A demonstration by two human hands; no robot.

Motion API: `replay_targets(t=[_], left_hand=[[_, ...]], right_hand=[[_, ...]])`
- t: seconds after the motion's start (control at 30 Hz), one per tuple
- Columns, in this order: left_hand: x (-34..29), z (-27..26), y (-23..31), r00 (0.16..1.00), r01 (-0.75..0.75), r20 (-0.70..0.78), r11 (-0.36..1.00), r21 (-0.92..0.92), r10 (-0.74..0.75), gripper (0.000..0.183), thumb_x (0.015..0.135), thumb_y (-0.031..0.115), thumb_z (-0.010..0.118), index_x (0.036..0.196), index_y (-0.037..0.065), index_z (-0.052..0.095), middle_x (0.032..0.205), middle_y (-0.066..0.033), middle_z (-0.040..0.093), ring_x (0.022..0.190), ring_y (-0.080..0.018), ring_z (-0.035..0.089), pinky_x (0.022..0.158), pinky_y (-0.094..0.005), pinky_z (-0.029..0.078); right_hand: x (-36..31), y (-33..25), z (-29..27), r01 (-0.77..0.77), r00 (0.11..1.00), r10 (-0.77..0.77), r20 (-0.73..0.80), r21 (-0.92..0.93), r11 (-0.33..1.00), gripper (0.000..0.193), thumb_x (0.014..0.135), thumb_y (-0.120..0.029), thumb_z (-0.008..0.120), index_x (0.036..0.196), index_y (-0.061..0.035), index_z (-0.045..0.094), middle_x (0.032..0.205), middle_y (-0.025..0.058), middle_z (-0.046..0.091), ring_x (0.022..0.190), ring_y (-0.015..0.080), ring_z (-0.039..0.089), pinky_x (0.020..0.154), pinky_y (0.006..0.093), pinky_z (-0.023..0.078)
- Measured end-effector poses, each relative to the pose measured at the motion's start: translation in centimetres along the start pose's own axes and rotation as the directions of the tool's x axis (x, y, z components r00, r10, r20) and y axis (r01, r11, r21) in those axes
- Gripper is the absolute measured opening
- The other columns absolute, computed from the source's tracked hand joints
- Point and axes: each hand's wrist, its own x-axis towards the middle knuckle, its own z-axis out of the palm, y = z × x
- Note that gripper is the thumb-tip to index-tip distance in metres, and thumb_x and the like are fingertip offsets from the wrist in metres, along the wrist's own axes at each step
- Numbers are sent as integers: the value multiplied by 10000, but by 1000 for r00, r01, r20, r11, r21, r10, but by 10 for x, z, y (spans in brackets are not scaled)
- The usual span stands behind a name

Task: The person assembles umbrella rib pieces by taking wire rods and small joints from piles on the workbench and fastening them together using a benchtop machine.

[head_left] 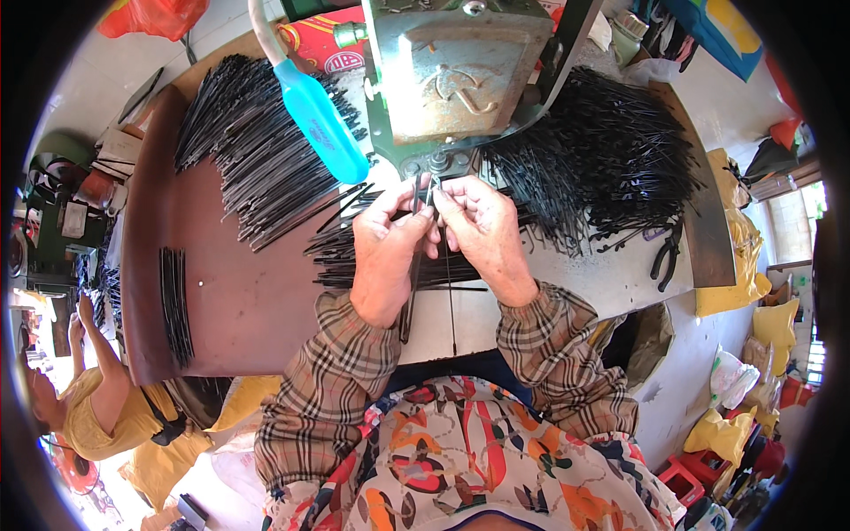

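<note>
Just below the head of a green press machine (469, 84), both my hands meet in front of its small metal tooling (438, 162). My left hand (381, 252) is closed on thin black umbrella ribs (408, 305), whose lower ends reach past my wrist. With thumb and fingers pinched, my right hand (487, 230) holds the upper end of a black umbrella rib; a slender rod (452, 310) hangs straight down between my hands. The exact joint at my fingertips is partly covered. More loose black ribs (336, 257) lie under and beside my left hand.
Large heaps of black ribs lie left (266, 150) and right (611, 159) of the press. A blue lamp (323, 124) hangs close left of it. Pliers (666, 259) rest at the right; a small rib bundle (176, 305) lies far left. Another person (97, 398) works at the left.
</note>
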Motion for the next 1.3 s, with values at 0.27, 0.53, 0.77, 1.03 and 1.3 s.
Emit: replay_targets(t=[0.27, 0.53, 0.77, 1.03, 1.3], left_hand=[[1, 10, 2, 996, -24, -85, 999, 42, 28, 347, 867, -8, 538, 1206, -76, 571, 826, -49, 626, 619, -65, 537, 507, -199, 413], [18, 15, 7, 989, -142, -26, 980, 137, 147, 303, 829, -11, 524, 1108, -86, 619, 718, -52, 593, 548, -78, 513, 467, -204, 394], [27, 14, 1, 993, -108, -26, 979, 172, 114, 338, 839, 34, 567, 1163, -53, 604, 712, -36, 592, 570, -88, 520, 512, -196, 368], [20, 16, 13, 998, -62, -1, 986, 155, 63, 329, 866, 25, 554, 1183, -61, 576, 804, -58, 609, 647, -104, 569, 534, -218, 455], [-23, 4, 27, 979, 203, -51, 973, 113, -198, 291, 929, 84, 554, 1176, -69, 539, 843, -72, 585, 601, -115, 579, 476, -220, 453]], right_hand=[[5, 2, -2, -10, 1000, 10, 9, 5, 1000, 84, 934, -53, 563, 922, 27, 587, 692, 35, 629, 548, 38, 536, 461, 192, 391], [24, -5, -7, -10, 1000, 10, -9, 41, 999, 129, 918, -94, 604, 904, 34, 616, 673, 22, 611, 534, 37, 512, 465, 190, 384], [29, -5, -9, -48, 998, 51, -30, 120, 992, 159, 907, -124, 608, 902, 34, 615, 676, 26, 598, 536, 44, 507, 464, 192, 375], [33, -6, -10, -112, 993, 100, 59, 262, 959, 183, 912, -144, 604, 931, 34, 566, 664, 19, 544, 519, 53, 475, 467, 195, 375], [34, 0, -7, -139, 990, 140, 17, 292, 946, 165, 890, -132, 633, 893, 19, 566, 647, 19, 530, 475, 58, 459, 421, 206, 366]])
